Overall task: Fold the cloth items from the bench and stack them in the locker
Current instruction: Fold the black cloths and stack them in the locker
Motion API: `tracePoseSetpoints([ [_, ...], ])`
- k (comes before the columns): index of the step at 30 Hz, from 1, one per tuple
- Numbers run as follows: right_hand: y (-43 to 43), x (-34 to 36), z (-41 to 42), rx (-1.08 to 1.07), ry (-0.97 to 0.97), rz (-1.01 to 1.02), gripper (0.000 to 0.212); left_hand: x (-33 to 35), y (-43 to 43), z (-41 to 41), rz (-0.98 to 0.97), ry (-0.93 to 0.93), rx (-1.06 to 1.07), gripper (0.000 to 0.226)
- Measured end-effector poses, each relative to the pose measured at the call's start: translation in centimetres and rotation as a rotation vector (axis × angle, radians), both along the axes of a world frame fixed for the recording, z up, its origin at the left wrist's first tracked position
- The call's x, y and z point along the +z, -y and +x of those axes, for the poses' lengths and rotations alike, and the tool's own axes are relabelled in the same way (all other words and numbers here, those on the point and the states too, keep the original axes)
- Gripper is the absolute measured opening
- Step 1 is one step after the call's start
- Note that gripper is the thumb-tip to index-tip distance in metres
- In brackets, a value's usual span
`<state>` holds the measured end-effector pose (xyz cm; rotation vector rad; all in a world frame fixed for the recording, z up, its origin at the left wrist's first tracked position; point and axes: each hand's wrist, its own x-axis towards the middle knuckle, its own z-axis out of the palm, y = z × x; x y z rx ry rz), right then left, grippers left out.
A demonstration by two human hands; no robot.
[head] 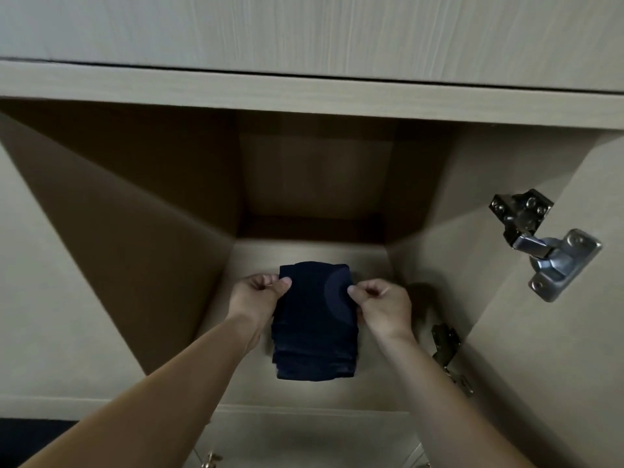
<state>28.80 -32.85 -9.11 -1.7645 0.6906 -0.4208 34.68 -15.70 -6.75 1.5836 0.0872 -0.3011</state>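
The left hand and right hand are pinching the folded dark cloth by its sides inside the locker, and should be laying it down flat and gently.

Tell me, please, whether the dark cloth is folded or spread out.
Folded: the dark cloth is a compact rectangle with layered edges at its near end.

Both hands reach into an open wooden locker. The left hand and right hand each pinch an upper side edge of a folded dark navy cloth above the locker floor. A metal hinge sits on the right wall.
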Motion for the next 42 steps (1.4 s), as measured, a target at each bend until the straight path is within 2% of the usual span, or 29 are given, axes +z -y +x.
tracePoseSetpoints([
  [2, 0.0, 0.2, -0.4, -0.022, 0.023, -0.150, 0.007, -0.5, -0.1, 0.2, 0.056, 0.062, 0.002, 0.006],
  [5, -0.5, 1.0, -0.8, 0.059, 0.142, -0.429, 0.019, -0.8, -0.4, 0.4, 0.242, 0.238, -0.026, 0.041],
  [7, -0.9, 1.4, -0.6, 0.190, 0.150, -0.570, 0.031, -0.7, -0.5, 0.1, 0.367, 0.413, -0.057, 0.046],
  [9, -1.0, 1.4, -0.2, 0.316, 0.091, -0.622, 0.044, -0.9, -0.5, -0.1, 0.506, 0.606, -0.128, 0.047],
  [11, -0.9, 0.9, 0.1, 0.385, 0.031, -0.616, 0.051, -1.3, -0.3, -0.1, 0.607, 0.701, -0.237, 0.050],
  [16, -0.8, -1.3, 0.3, 0.381, -0.065, -0.551, 0.056, -3.6, -0.5, 0.0, 0.649, 0.637, -0.403, 0.070],
  [22, -1.5, -3.9, 0.0, 0.249, 0.007, -0.419, 0.052, -5.9, -0.2, -0.6, 0.525, 0.552, -0.360, 0.069],
  [26, -1.8, -4.5, 0.0, 0.215, 0.033, -0.384, 0.052, -6.2, -0.3, -0.5, 0.507, 0.541, -0.354, 0.069],
  [30, -2.1, -4.4, 0.0, 0.231, 0.022, -0.413, 0.054, -5.9, -1.1, -0.1, 0.543, 0.531, -0.412, 0.070],
  [33, -1.9, -3.7, 0.1, 0.249, -0.015, -0.456, 0.048, -4.5, -2.1, 0.0, 0.573, 0.526, -0.429, 0.059],
  [36, -1.8, -2.1, -0.2, 0.244, -0.026, -0.517, 0.046, -2.2, -4.1, -1.2, 0.589, 0.534, -0.364, 0.053],
  [42, -3.2, 3.3, -2.6, 0.197, -0.084, -0.603, 0.054, 2.6, -10.0, -5.7, 0.820, 0.631, -0.235, 0.051],
])
